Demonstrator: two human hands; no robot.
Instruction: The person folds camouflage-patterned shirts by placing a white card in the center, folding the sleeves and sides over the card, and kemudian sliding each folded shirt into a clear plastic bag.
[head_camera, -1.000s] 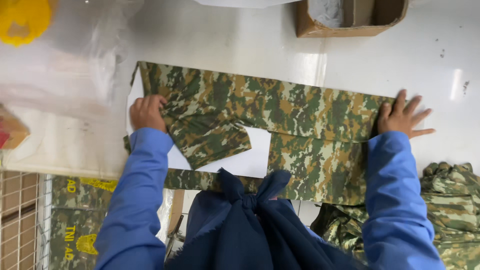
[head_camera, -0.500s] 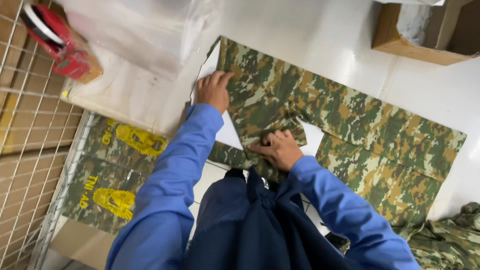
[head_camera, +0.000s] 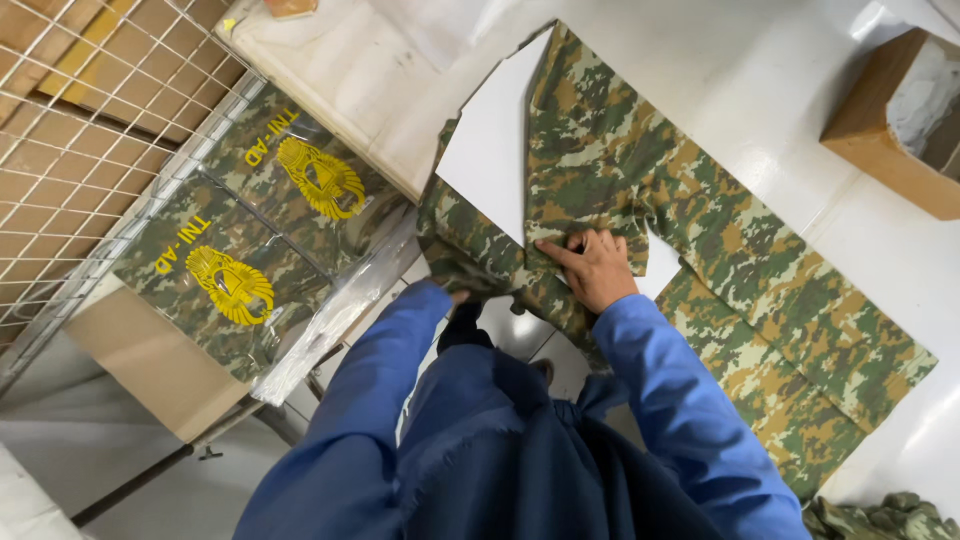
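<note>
A green and brown camouflage shirt (head_camera: 740, 250) lies spread on the white table (head_camera: 760, 60). A white card sheet (head_camera: 490, 160) rests on its left part, and one sleeve is folded over the sheet. My right hand (head_camera: 598, 268) presses on that folded sleeve, its fingers curled into the cloth at the fold. My left hand (head_camera: 458, 296) reaches to the shirt's near edge where it hangs off the table. That hand is almost wholly hidden under the bunched cloth it grips. Both my arms are in blue sleeves.
Left of the table, two camouflage garments packed in clear plastic (head_camera: 240, 285) with yellow emblems lie on a low shelf beside a wire mesh panel (head_camera: 70, 120). An open cardboard box (head_camera: 880, 130) stands at the table's far right. More camouflage cloth (head_camera: 880, 515) lies at the lower right.
My left hand has come off the shirt's far part and dropped to its near hanging edge. My right hand has stayed on the folded sleeve. The view has swung left.
</note>
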